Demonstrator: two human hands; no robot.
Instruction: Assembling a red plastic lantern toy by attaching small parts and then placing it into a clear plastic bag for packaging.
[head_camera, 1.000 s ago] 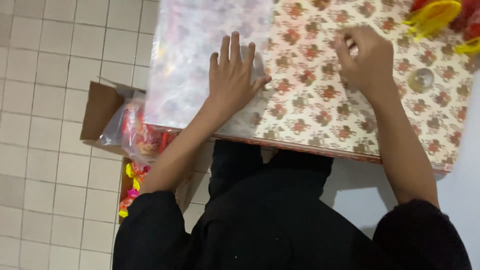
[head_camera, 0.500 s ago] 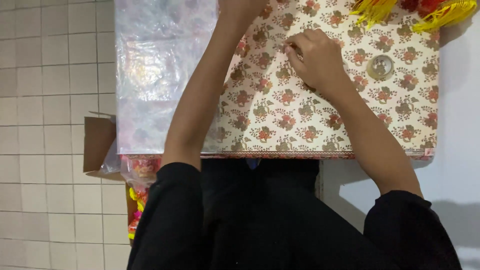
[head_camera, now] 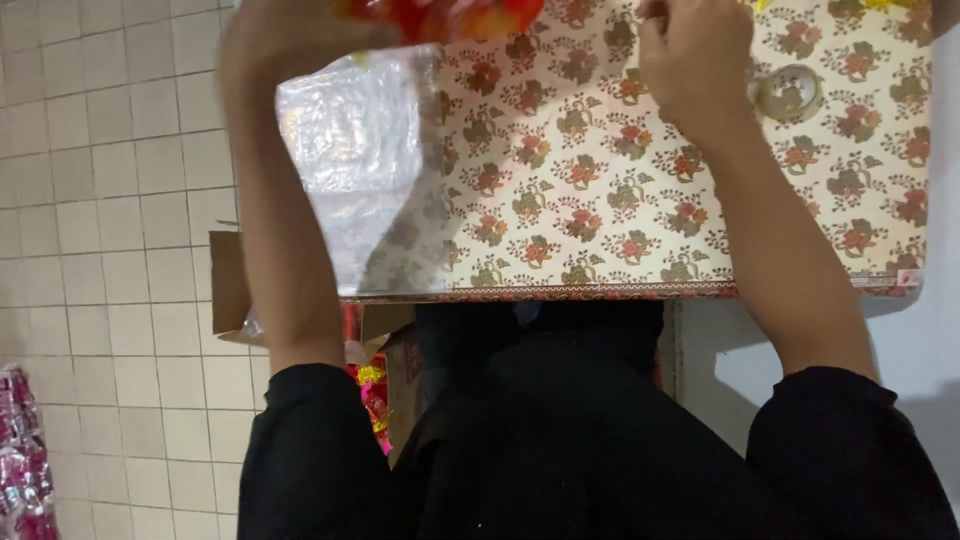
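Note:
My left hand (head_camera: 295,40) is raised at the top left and blurred, its fingers against a red, orange and yellow bundle (head_camera: 440,15) at the top edge. It seems to grip that bundle. A clear plastic sheet (head_camera: 350,160) lies over the left end of the table, below that hand. My right hand (head_camera: 695,60) rests as a closed fist on the floral tablecloth (head_camera: 580,200). What it may pinch is hidden. A roll of clear tape (head_camera: 790,92) lies just right of the fist.
A cardboard box (head_camera: 228,285) with bright wrapped items (head_camera: 372,395) stands under the table's left edge, beside my dark-clothed lap. Pink packets (head_camera: 20,450) lie on the white tiled floor (head_camera: 110,180) at the bottom left. A pale wall is on the right.
My left hand left the plastic sheet, reached up and now shows a red and yellow bundle at the top edge. The right fist stays on the cloth near the tape roll.

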